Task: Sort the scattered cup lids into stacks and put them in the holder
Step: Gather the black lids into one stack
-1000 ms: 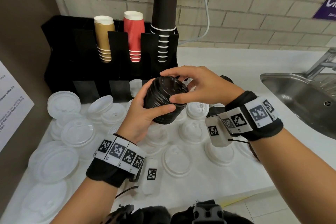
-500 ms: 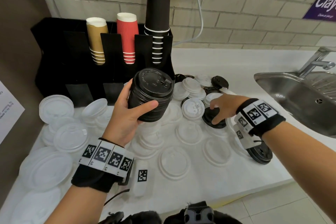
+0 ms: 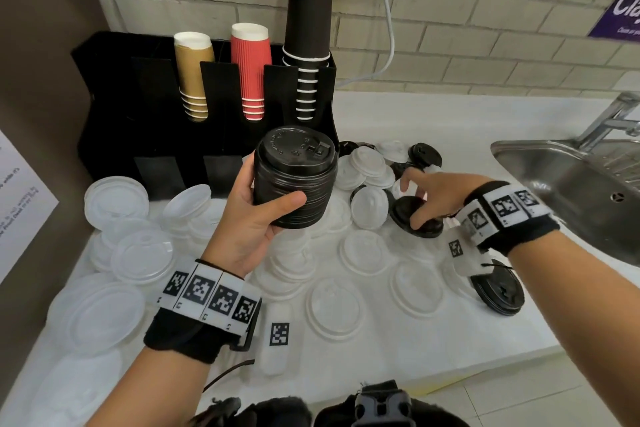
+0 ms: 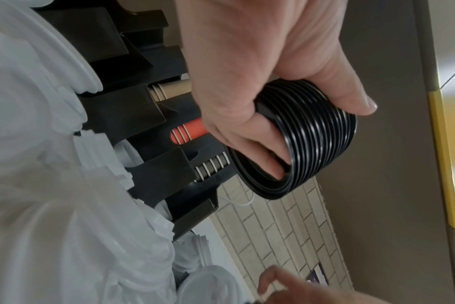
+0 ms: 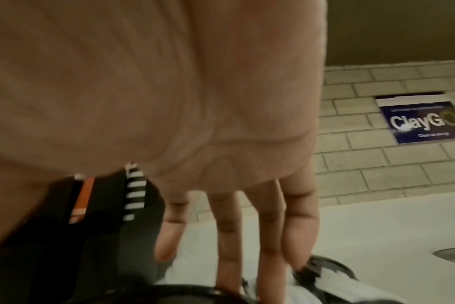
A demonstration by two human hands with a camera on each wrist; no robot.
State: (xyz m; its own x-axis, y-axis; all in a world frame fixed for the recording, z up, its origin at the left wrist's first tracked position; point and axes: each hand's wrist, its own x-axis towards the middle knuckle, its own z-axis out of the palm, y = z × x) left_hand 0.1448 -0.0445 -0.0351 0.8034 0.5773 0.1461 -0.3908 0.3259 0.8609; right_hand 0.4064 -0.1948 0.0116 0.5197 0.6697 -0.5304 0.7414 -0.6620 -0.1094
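The left hand grips a stack of black lids, thumb on the side and fingers curled up inside it, holding it above the white bench just in front of the black holder. The right hand reaches down with fingers spread onto a single black lid lying among scattered white lids; whether it grasps that lid I cannot tell. Clear lids cover the bench's left side, and another black lid lies under the right wrist
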